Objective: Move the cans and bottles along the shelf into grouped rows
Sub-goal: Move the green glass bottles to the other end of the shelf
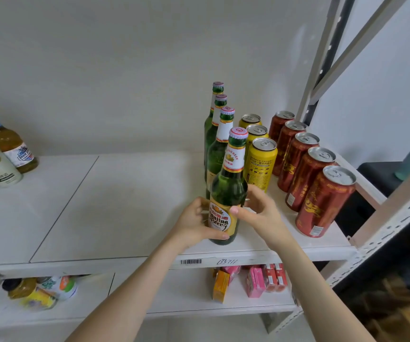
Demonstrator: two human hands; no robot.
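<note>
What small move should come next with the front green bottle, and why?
Probably let go of the front green bottle: it stands on the shelf, in line with the three green bottles behind it, yet the left hand grips it.

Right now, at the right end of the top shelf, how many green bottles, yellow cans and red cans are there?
Green bottles: 4, including the front green bottle gripped by the left hand and right hand
Yellow cans: 3
Red cans: 5
Total: 12
</note>
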